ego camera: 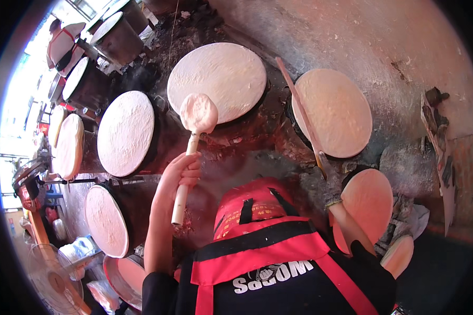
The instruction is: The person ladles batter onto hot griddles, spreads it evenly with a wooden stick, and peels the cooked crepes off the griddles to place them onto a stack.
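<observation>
My bare left hand (187,167) grips a pale tube-like stick (180,204). A smooth, pale lump of what looks like dough (199,113) covers the stick's upper end, in front of the lower edge of the large round griddle (224,75) straight ahead. That griddle carries a thin pale layer. On the right, my right hand (332,187), in a grey knitted glove, is closed around the lower end of a long flat wooden stick (299,100). The stick slants up across the left part of another coated round griddle (335,112). A reddish-lit round griddle (368,202) is beside my right forearm.
More coated round griddles (126,134) stand on the left, including a lower one (106,220). Dark drum-like stoves (118,41) stand farther back, near a person (65,45) in an apron. A fan (55,275) is at lower left; a stained wall (378,39) rises at right.
</observation>
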`<state>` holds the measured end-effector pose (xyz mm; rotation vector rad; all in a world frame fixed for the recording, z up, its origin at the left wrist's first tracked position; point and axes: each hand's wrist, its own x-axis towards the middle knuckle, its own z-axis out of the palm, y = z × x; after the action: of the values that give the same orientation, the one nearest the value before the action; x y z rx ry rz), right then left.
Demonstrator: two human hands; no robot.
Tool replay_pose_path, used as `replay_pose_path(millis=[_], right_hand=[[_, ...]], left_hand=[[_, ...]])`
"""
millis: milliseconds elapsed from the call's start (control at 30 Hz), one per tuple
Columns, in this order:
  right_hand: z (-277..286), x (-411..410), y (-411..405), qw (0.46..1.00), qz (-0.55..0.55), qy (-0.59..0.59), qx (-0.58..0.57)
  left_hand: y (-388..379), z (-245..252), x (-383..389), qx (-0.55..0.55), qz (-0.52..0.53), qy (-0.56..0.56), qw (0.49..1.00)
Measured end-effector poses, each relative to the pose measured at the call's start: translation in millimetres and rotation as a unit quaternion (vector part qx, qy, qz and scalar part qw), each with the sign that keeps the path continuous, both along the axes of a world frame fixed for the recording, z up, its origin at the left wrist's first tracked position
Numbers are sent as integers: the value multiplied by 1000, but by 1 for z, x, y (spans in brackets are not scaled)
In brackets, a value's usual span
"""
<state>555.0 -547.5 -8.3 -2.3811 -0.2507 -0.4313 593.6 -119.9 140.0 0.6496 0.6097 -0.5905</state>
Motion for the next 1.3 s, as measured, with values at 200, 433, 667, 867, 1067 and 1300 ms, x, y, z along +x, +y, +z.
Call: replay_pose_path(millis=[200,433,667,867,1067,1300], right_hand=[[1,4,37,851,18,389,353],[13,66,132,672,177,562,448],[12,74,279,638,333,627,298],[32,22,396,623,424,637,163],[34,-91,550,718,523,459,-28],[28,-239,723,733,650,17,-198]], left_hand=[[7,-17,-29,-190,103,82,973],[34,2,-106,-284,264,40,921],[76,42,-260,-57,421,-107,899],[142,3,-364,83,495,5,865],[186,1,-494,234,517,88,818],[211,-8,-587,-4,649,83,756]])
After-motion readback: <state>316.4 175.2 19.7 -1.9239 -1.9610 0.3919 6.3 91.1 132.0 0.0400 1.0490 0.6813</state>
